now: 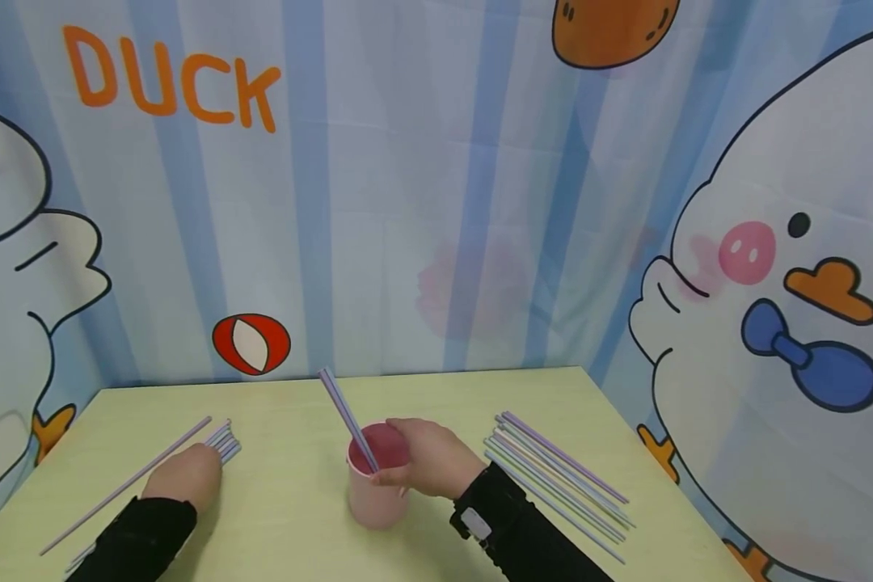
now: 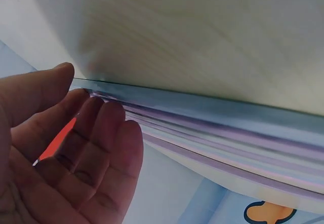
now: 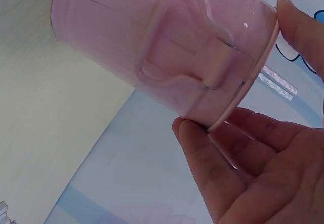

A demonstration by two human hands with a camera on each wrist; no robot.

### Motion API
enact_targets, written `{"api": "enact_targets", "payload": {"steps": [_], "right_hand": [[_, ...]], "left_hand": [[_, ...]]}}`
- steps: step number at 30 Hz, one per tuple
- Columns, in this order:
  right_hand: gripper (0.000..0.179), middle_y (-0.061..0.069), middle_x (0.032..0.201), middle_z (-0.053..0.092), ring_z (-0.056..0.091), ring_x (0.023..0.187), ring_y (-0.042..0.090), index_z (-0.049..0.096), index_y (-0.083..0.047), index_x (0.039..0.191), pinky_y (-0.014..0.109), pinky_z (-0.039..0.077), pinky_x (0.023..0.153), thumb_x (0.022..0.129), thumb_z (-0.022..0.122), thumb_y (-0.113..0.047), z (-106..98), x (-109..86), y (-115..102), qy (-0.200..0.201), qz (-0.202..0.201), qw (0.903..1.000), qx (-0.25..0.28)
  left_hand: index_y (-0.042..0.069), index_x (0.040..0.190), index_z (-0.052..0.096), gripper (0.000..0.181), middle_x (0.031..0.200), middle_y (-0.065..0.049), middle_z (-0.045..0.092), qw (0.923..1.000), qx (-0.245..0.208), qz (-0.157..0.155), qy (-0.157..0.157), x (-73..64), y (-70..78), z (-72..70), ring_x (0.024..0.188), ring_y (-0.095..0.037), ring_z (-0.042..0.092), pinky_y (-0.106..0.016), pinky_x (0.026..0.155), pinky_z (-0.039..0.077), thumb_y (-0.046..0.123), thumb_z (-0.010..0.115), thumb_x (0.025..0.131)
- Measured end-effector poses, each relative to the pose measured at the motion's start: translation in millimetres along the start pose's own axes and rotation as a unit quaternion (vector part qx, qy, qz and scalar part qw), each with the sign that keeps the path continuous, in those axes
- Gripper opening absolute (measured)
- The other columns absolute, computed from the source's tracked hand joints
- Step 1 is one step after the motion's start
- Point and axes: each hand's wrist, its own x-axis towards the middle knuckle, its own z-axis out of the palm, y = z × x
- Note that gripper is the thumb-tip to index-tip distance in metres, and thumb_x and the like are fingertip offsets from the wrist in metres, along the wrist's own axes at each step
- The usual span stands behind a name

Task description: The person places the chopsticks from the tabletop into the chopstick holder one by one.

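A small pink pail [image 1: 375,503] with a wire loop on its side [image 3: 174,41] stands upright mid-table. My right hand [image 1: 436,457] grips its rim, thumb and fingers on opposite sides in the right wrist view. Two lavender straws [image 1: 345,412] lean in the pail, their ends [image 3: 278,82] showing beyond the rim. At the left, my left hand [image 1: 185,477] is over a bundle of pale straws [image 1: 225,440], covering part of it. In the left wrist view its fingers [image 2: 114,143] are loosely bent beside the straws [image 2: 217,135], thumb apart; whether they touch is unclear.
A single lavender straw [image 1: 127,485] lies diagonally left of the left hand. To the right, several pastel straws [image 1: 560,485] lie side by side near my right forearm. The pale yellow table [image 1: 291,436] ends at a curtain [image 1: 385,202] with duck prints.
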Motion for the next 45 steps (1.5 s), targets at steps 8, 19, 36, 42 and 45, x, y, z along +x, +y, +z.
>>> {"api": "enact_targets", "payload": {"steps": [8,19,36,42,45], "right_hand": [[0.079,0.009,0.121,0.067,0.063,0.106,0.022,0.053,0.0,0.138,0.04,0.056,0.089,0.078,0.078,-0.046,-0.2,-0.9,-0.2,-0.006,0.027,0.9995,-0.018],[0.084,0.009,0.12,0.067,0.064,0.105,0.021,0.05,0.0,0.141,0.038,0.057,0.087,0.078,0.076,-0.049,3.3,-1.2,2.4,-0.011,0.038,0.9992,0.005],[0.088,0.014,0.132,0.056,0.06,0.109,0.027,0.054,0.0,0.138,0.043,0.055,0.09,0.071,0.08,-0.052,-1.5,2.1,1.6,-0.009,0.051,0.9983,-0.024],[0.082,0.014,0.131,0.054,0.06,0.105,0.025,0.059,-0.001,0.133,0.042,0.055,0.089,0.072,0.081,-0.051,-1.6,4.4,2.8,-0.023,0.048,0.9985,-0.013],[0.083,0.013,0.131,0.053,0.06,0.105,0.025,0.059,0.0,0.133,0.041,0.055,0.09,0.071,0.081,-0.051,-1.4,5.3,3.2,-0.025,0.051,0.9983,-0.014]], "left_hand": [[0.003,0.085,0.062,0.016,0.082,-0.014,0.066,0.9993,-0.034,0.004,-0.015,0.6,4.4,-2.2,0.079,-0.035,0.065,-0.054,0.071,0.054,-0.007,0.053,0.093],[0.004,0.084,0.06,0.015,0.075,-0.009,0.063,0.9987,-0.046,0.019,0.001,3.3,7.4,3.8,0.071,-0.028,0.063,-0.049,0.062,0.053,-0.007,0.055,0.093],[-0.004,0.104,0.069,0.016,0.099,-0.022,0.07,0.9972,-0.073,0.01,-0.012,12.6,23.1,-16.0,0.091,-0.038,0.065,-0.054,0.079,0.054,-0.007,0.06,0.09],[-0.006,0.106,0.07,0.02,0.098,-0.022,0.069,0.9936,-0.112,0.009,0.014,11.9,35.8,-34.7,0.092,-0.04,0.064,-0.059,0.085,0.052,-0.001,0.068,0.086],[-0.007,0.108,0.067,0.021,0.09,-0.016,0.065,0.9895,-0.142,0.01,0.027,12.8,41.9,-49.3,0.08,-0.031,0.06,-0.055,0.08,0.055,0.001,0.066,0.088]]}}
